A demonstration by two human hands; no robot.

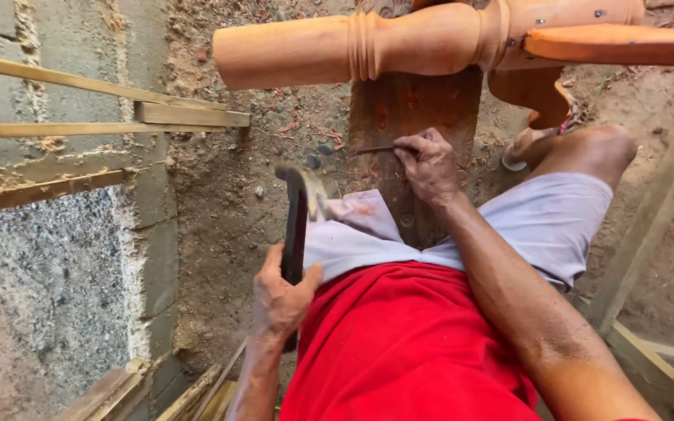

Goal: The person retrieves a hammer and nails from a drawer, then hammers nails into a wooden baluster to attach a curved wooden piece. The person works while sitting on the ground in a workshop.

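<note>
Grey concrete block wall [56,257] fills our left side, with pale wooden slats [103,109] running across it. Moving in, we've got bare dirt ground [220,210], and there's our left hand [281,300], fingers wrapped tight round the dark handle of a hammer [296,226], its head raised up near the edge of the plank. Below and centre, our red shirt [407,343] and light grey shorts [540,222]. Now the middle: a dark brown wooden plank [407,109] lies under us, running away between our legs, and our right hand [429,164] rests on it, thumb and fingers pinched closed on a thin nail [374,150] that lies roughly flat, pointing left across the board. Above it all, a turned orange-toned wooden leg [352,51] stretches across the top, joined to a matching piece on the right. Further right, our bare knee [598,144] and a sandalled foot [520,148] on the dirt, and a pale timber beam [657,210] leaning at the far edge.
</note>
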